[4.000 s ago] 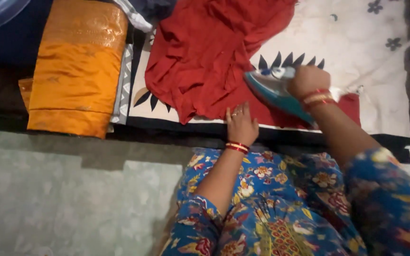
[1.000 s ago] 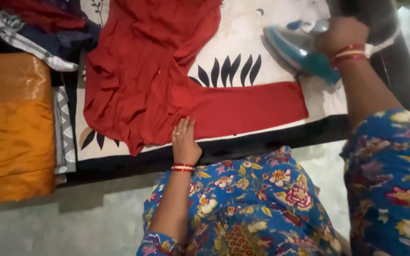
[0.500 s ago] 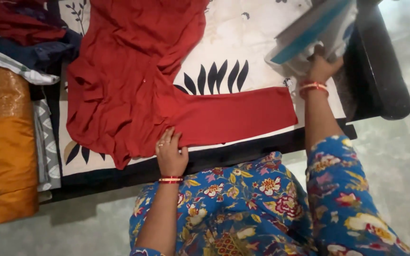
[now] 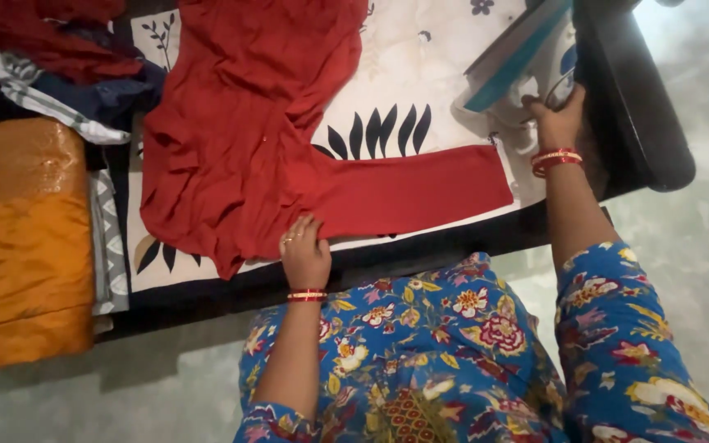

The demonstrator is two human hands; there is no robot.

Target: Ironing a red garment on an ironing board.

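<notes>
A red garment (image 4: 248, 139) lies spread on a white printed cloth (image 4: 420, 74), one long sleeve stretched flat to the right. My left hand (image 4: 305, 250) rests on the garment's near edge where the sleeve begins, fingers pinching the fabric. A teal and white iron (image 4: 527, 61) stands upright on its heel at the cloth's right end. My right hand (image 4: 558, 119) grips the iron's handle from below.
A folded orange fabric stack (image 4: 22, 238) sits at the left, with a grey patterned cloth (image 4: 108, 246) beside it. Crumpled dark and striped clothes (image 4: 67, 82) lie at the upper left. A black surface (image 4: 633, 107) edges the right. My flowered blue clothing (image 4: 453, 353) fills the foreground.
My right hand has lifted the iron off the sleeve, carried it right and stood it upright at the cloth's end. My left hand has stayed on the garment's near edge.
</notes>
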